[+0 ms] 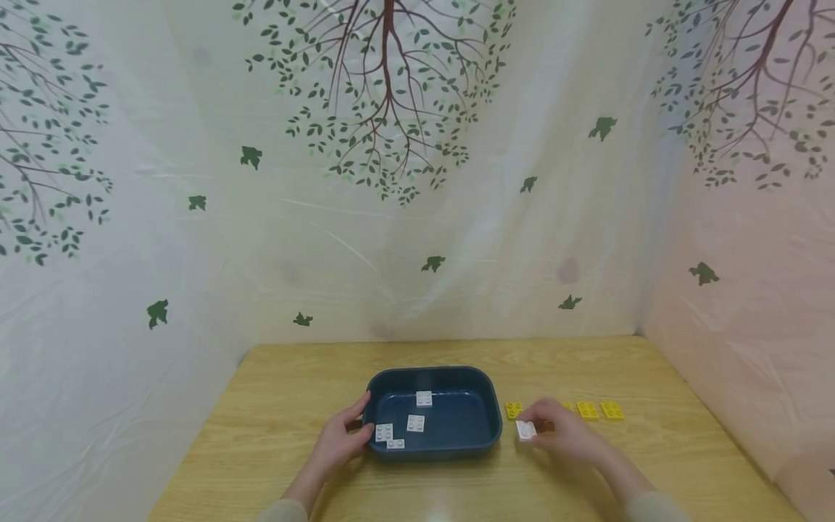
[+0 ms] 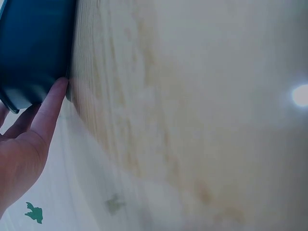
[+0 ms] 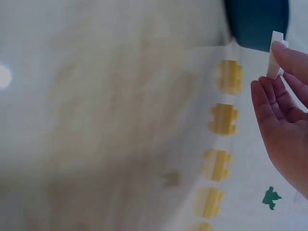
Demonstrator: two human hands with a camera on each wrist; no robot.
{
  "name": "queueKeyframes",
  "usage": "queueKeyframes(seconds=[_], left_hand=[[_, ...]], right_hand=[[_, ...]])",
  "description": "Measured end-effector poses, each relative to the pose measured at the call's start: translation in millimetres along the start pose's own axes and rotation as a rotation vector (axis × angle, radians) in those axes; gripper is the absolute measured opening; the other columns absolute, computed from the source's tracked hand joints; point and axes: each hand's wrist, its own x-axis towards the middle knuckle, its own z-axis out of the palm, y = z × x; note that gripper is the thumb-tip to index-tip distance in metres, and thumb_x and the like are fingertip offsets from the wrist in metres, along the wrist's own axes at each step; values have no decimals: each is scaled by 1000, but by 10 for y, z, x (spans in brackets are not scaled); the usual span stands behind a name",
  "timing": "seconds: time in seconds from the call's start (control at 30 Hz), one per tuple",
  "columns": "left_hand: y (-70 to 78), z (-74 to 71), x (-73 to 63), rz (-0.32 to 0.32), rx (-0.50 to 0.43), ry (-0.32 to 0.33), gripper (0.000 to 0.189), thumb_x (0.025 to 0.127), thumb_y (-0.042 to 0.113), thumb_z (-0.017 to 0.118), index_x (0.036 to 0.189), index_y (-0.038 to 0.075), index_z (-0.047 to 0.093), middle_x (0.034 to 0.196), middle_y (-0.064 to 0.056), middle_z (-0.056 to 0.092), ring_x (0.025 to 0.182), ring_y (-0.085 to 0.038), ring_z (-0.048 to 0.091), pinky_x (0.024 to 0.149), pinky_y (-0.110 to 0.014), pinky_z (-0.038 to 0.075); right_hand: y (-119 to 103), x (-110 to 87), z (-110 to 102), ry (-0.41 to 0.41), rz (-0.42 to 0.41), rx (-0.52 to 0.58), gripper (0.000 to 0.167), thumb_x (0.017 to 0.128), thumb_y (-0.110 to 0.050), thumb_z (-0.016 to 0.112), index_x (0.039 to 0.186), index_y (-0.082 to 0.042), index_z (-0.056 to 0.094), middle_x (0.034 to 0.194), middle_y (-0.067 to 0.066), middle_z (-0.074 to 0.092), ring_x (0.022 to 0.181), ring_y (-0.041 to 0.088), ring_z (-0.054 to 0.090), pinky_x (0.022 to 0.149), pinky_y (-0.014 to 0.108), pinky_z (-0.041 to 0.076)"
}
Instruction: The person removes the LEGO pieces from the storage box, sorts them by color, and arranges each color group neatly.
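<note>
A dark blue rectangular tray [image 1: 430,455] stands on the table with several white toy bricks [image 1: 415,423] inside, mostly toward its left. My left hand [image 1: 339,438] lies against the tray's left end, thumb and fingers extended along the outer wall [image 2: 36,48]. Just right of the tray, my right hand [image 1: 564,431] pinches a white toy brick [image 1: 525,431] between thumb and fingertips; the right wrist view shows this brick [image 3: 275,57] edge-on, above the table. Behind that hand runs a row of yellow toy bricks [image 1: 587,410], partly covered by it.
The wooden table [image 1: 293,377] ends at a pale curtain [image 1: 365,239] printed with branches and green birds, which also hangs along both sides. In the right wrist view the yellow bricks [image 3: 224,119] form a spaced line leading from the tray.
</note>
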Motion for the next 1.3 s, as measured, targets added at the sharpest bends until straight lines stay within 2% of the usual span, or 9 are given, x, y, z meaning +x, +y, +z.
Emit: queueKeyframes(seconds=[0.07,0.27,0.53,0.77,1.03,1.3], left_hand=[[-8,-4,6,-1,14,2,59,92,16,68,148,14,48,148,-22,45,121,-38,55,91,-42,54],[-4,-6,10,-4,9,-13,60,92,16,68,148,14,47,149,-23,44,120,-38,55,89,-41,55],[-19,-11,43,1,13,-13,59,92,16,68,148,15,49,148,-23,45,118,-36,56,84,-37,57],[-38,-12,73,6,-83,-38,62,90,11,69,148,11,47,148,-28,42,115,-37,57,77,-34,59],[-30,-14,70,1,-85,-41,62,90,12,69,149,12,46,148,-28,41,116,-38,56,77,-35,59],[-14,-15,58,-6,-83,-43,62,91,12,68,149,12,45,149,-26,41,118,-37,55,81,-36,58]], right_hand=[[40,-30,30,-11,15,-31,25,85,-20,78,108,-17,70,108,-1,58,99,15,56,87,27,50],[119,-75,102,-23,68,-75,26,83,-21,79,107,-23,70,108,-6,59,103,16,57,92,31,48],[156,-75,143,-41,104,-77,27,82,-18,79,107,-22,70,110,-4,59,104,19,55,93,37,46],[194,-60,160,-35,80,-90,27,82,-22,80,108,-20,71,110,-4,59,102,15,55,92,33,47],[195,-61,164,-35,69,-95,27,82,-23,79,108,-21,71,111,-4,60,102,15,55,92,33,47],[178,-62,168,-52,99,-75,26,82,-21,80,107,-21,71,109,-4,60,102,18,55,92,34,46]])
